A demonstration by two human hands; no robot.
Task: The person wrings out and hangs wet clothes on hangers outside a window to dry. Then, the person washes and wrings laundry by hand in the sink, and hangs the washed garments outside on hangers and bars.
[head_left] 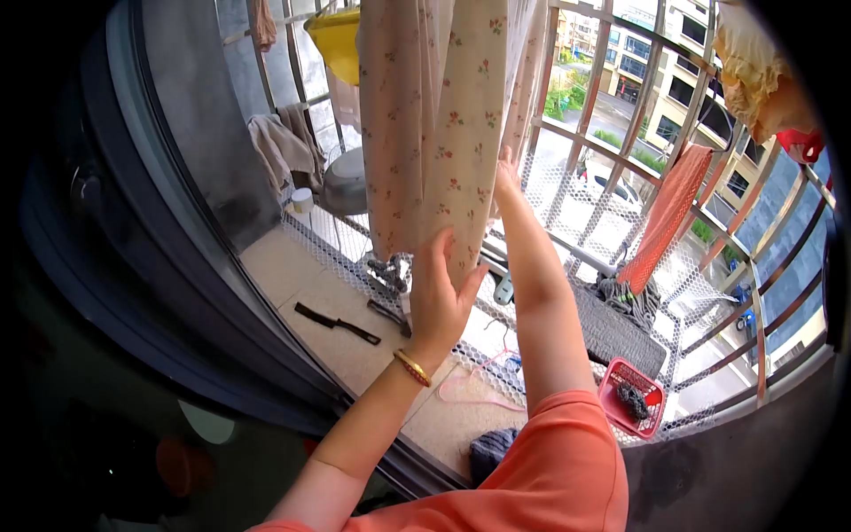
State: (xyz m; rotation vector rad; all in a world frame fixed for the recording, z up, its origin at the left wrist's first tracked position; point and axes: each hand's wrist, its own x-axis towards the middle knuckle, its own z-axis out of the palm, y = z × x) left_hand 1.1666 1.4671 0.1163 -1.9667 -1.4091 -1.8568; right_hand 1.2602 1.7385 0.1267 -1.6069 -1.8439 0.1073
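A cream curtain-like cloth (461,133) with small red flowers hangs in long folds in front of me. My left hand (443,284), with a gold bangle at the wrist, is at the cloth's lower part; its thumb and fingers are spread, with the palm near the fabric. Higher up, my right hand (506,175) reaches to the cloth's right edge; most of its fingers are hidden behind or against the fabric, so its grip is unclear.
Metal bars (612,146) enclose the ledge. A black knife-like tool (337,323), a pink hanger (479,390), a pink basket (632,399), an orange net cloth (669,217), a yellow basin (337,49) and a grey pan (346,182) surround the cloth.
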